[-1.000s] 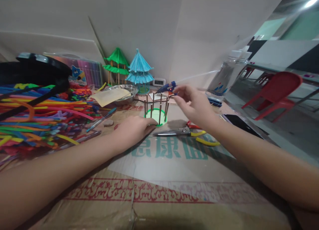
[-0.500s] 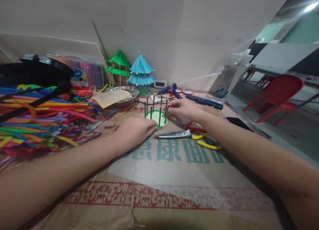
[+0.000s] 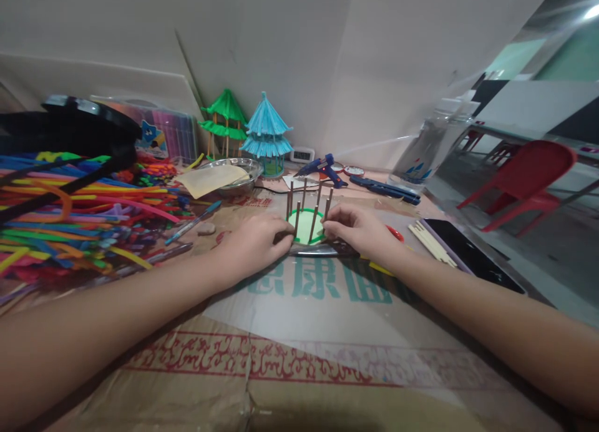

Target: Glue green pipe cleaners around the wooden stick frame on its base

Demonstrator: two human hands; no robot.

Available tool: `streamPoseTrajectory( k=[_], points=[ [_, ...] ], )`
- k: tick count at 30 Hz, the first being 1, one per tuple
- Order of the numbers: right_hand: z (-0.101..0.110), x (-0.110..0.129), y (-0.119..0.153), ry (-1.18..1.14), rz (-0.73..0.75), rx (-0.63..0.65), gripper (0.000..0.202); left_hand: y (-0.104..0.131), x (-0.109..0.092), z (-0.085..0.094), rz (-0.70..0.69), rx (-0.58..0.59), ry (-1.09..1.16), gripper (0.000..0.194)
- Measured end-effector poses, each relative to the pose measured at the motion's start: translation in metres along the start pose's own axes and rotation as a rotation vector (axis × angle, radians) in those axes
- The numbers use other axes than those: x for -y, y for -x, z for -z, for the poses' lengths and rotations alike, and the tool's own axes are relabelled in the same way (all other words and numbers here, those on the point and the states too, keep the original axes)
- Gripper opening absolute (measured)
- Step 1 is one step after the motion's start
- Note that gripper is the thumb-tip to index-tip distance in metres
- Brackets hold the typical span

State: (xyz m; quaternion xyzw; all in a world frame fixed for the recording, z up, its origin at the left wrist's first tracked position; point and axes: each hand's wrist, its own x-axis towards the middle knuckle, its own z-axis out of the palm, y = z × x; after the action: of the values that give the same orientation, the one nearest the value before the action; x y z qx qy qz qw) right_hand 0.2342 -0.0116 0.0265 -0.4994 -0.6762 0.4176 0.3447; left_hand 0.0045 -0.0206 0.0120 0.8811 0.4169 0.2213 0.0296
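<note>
Head view: the round pale-green base with a bright green rim (image 3: 305, 223) sits on the cardboard-covered counter (image 3: 206, 388), between the left hand (image 3: 255, 241) and right hand (image 3: 353, 229). Both hands' fingers are curled at opposite sides of its edge; whether they grip or merely steady it, I cannot tell. Upright thin brown sticks (image 3: 298, 221) ring the base, about eight, though some overlap. Judging by that, base and posts look assembled; no roof tops them. Just in front lies one pair of metal-bladed scissors (image 3: 318, 253), partly hidden by the right hand. Behind stand two roofed models, one green pavilion (image 3: 227, 117) and one light-blue pavilion (image 3: 266, 129), each with two roof tiers. Beyond the base lies one blue glue gun (image 3: 322, 165); one shiny metal dish (image 3: 250, 168) is left of it. Multicoloured fuzzy stems (image 3: 93, 207), far left, are too many to count.
</note>
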Motion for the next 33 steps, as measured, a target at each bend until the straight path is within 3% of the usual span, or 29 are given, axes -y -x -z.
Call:
streamPoseTrajectory(
  k=[21,33],
  points=[
    [-0.003,0.0,0.003,-0.014,0.013,0.023,0.005,-0.012,-0.002,-0.001,0.156,0.053,0.026,0.016],
    [-0.003,-0.001,0.002,0.004,0.028,0.038,0.007,-0.017,0.003,-0.004,0.17,0.067,0.084,0.022]
  ],
)
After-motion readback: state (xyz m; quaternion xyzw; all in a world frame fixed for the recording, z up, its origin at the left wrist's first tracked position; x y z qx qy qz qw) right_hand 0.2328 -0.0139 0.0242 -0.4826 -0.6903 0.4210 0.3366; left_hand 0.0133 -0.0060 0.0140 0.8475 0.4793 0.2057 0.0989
